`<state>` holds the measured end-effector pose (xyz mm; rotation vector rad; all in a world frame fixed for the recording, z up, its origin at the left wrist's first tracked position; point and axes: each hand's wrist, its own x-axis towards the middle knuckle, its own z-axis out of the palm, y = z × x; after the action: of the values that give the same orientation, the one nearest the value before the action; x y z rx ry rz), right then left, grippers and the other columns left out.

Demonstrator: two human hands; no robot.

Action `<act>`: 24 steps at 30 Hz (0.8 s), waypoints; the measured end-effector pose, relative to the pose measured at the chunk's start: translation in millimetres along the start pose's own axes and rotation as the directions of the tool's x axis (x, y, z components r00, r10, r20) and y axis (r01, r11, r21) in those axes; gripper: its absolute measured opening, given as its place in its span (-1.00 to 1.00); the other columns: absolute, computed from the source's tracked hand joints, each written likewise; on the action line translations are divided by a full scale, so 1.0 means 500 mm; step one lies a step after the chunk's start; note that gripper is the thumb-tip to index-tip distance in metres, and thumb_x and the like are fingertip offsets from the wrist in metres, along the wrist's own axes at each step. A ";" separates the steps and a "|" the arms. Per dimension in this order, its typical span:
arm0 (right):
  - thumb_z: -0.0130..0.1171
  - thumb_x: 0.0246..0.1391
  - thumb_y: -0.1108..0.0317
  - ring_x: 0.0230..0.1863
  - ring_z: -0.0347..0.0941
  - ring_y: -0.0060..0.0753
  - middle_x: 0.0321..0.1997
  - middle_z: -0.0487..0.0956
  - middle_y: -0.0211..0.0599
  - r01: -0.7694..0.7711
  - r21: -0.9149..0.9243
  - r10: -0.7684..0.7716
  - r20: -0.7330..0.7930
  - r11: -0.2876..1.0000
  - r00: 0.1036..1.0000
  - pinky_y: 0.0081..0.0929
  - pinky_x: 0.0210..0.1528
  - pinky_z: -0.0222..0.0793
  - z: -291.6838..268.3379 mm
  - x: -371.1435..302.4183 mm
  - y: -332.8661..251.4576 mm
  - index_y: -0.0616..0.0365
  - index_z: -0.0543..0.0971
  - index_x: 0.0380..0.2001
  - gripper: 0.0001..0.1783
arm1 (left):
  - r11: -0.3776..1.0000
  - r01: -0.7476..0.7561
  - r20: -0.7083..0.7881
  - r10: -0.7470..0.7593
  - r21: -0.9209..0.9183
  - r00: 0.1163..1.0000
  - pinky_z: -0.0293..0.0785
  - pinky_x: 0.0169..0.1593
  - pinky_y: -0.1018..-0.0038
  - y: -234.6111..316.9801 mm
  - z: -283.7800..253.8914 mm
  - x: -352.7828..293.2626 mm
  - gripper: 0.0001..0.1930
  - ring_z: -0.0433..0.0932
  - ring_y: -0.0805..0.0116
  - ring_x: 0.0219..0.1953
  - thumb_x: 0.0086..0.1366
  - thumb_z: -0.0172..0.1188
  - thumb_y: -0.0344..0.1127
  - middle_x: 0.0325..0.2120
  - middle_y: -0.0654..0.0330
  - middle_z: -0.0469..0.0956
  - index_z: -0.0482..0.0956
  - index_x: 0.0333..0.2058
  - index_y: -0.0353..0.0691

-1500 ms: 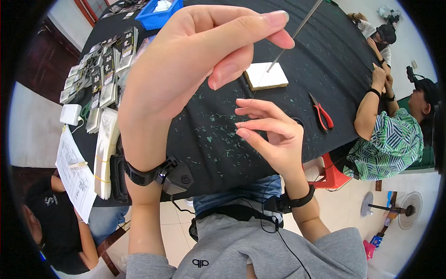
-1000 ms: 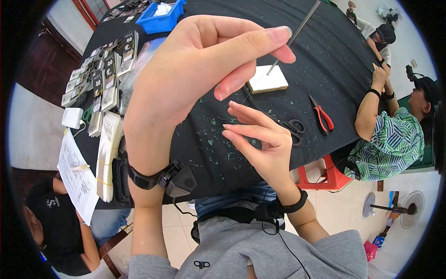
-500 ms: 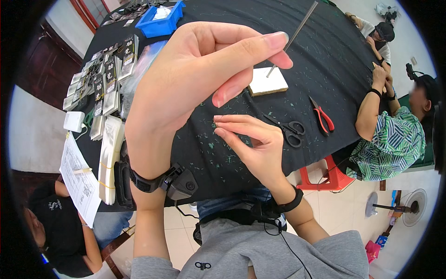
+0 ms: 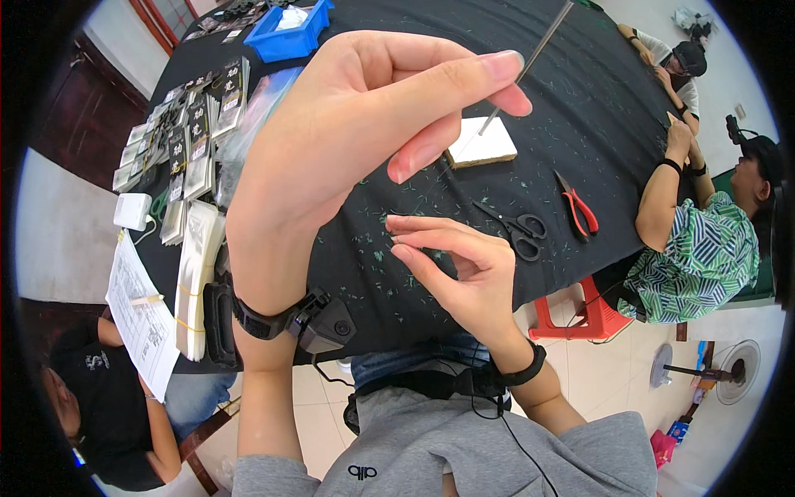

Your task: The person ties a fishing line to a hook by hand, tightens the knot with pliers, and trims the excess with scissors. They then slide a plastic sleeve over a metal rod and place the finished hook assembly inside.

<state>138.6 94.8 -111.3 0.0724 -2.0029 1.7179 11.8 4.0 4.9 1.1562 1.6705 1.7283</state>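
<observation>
My left hand, raised high and large in the picture, is closed with a thin grey rod between thumb and fingers. The rod slants down from the upper right, its lower end in front of a white-topped block with a brownish side; I cannot tell if they touch. Below it, my right hand is held in a loose pinch over the black cloth, thumb close to a fingertip. Whatever lies between those fingertips is too small to name. Black-handled scissors and red-handled pliers lie to its right.
Green scraps dot the black tablecloth. At the left are bundled packets, a white strip stack, a printed sheet and a blue bin. A red stool stands at the right; other people sit around the table.
Both hands have shifted slightly right, the rod going along with the left. My right fingertips have spread a little, and the green speck seen at them earlier no longer shows.
</observation>
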 end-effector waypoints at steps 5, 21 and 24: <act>0.23 -0.08 0.69 -0.08 0.54 -0.29 -0.10 0.59 -0.01 -0.016 0.031 0.014 0.054 0.999 0.998 -0.46 -0.02 0.45 -0.003 -0.005 -0.003 0.35 0.61 -0.33 -0.82 | 1.000 -0.016 0.006 0.016 0.008 1.000 0.08 -0.53 0.75 -0.001 0.000 0.001 -0.66 0.08 0.78 -0.83 0.37 0.02 -0.13 -0.91 0.52 0.17 0.60 -0.39 -0.30; 0.25 -0.11 0.66 -0.25 0.58 -0.40 -0.28 0.63 -0.17 0.078 -0.121 -0.082 -0.024 0.989 0.996 -0.56 -0.18 0.47 -0.037 0.013 -0.010 0.31 0.63 -0.40 -0.86 | 0.998 -0.035 0.043 0.038 -0.058 0.998 0.07 -0.55 0.72 0.014 -0.004 -0.004 -0.64 0.06 0.78 -0.86 0.39 -0.03 -0.17 -0.93 0.52 0.17 0.58 -0.43 -0.32; 0.28 -0.16 0.65 -0.31 0.60 -0.39 -0.32 0.64 -0.22 0.207 -0.358 -0.263 -0.114 0.911 0.958 -0.58 -0.25 0.47 -0.093 0.018 -0.021 0.28 0.64 -0.43 -0.86 | 0.999 0.037 0.205 -0.035 -0.003 0.978 0.08 -0.51 0.70 0.044 -0.025 -0.020 -0.68 0.05 0.78 -0.88 0.35 0.02 -0.22 -0.94 0.51 0.20 0.57 -0.48 -0.32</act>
<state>149.7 138.7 -94.6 0.0536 -2.0479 1.1702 12.0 -14.5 24.5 1.2476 1.5508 1.5343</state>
